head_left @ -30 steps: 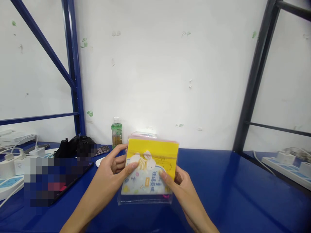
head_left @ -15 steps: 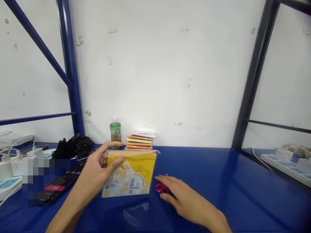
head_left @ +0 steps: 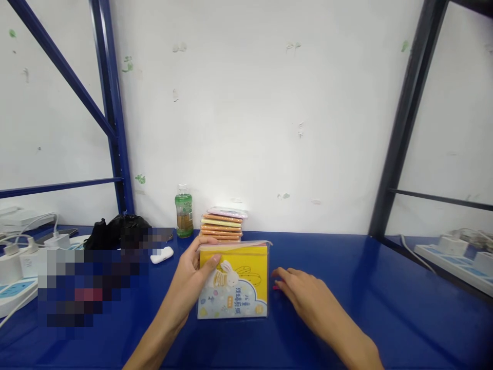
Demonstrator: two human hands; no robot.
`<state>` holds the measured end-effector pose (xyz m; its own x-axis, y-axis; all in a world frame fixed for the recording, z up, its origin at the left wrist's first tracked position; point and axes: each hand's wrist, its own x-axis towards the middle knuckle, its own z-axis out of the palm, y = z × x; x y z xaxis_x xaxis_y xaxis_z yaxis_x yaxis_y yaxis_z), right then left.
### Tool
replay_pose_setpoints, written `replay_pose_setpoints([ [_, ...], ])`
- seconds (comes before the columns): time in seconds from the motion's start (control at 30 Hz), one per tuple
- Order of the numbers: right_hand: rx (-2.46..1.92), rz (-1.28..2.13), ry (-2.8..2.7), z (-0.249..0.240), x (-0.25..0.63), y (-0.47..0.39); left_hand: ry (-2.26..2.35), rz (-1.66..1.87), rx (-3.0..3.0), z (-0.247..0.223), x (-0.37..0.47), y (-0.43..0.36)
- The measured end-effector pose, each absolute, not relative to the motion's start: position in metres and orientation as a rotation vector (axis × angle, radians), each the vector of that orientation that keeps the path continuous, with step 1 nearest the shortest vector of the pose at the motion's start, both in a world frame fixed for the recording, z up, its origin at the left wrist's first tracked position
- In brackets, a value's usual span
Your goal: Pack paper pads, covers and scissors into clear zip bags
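Observation:
A clear plastic pouch (head_left: 233,280) with a yellow and pale blue rabbit-print cover stands upright near the middle of the blue table. My left hand (head_left: 192,270) grips its left edge, with the thumb on the front and the other fingers behind. To the right of the pouch, my right hand (head_left: 300,290) rests low over the table with its fingers bent down. A small bit of the pink scissors (head_left: 276,288) shows beneath those fingertips; the rest is hidden by the hand, so a firm hold cannot be made out.
Behind the pouch stand a stack of packets (head_left: 221,223) and a green-labelled bottle (head_left: 184,213) against the wall. A white case (head_left: 162,255), a black bag (head_left: 115,231) and power strips (head_left: 17,295) are on the left. Another power strip (head_left: 456,264) lies far right.
My left hand has moved right with the pouch. My right hand has shifted right, along with the pink scissors, which are now mostly covered. The white case has come into sight.

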<state>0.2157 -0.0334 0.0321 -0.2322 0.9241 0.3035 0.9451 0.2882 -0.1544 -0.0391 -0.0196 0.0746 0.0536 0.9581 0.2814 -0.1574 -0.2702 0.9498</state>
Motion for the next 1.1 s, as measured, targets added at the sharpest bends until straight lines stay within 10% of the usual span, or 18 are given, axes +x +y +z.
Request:
replay_pose_setpoints([
  [0.5,-0.934,0.106,-1.193,0.085,0.209,-0.082,0.834,1.347,1.591,0.055,-0.025,-0.018],
  [1.1,-0.751,0.051,-1.365,0.064,0.187,-0.069,0.796,1.186,1.55,0.059,-0.007,-0.038],
])
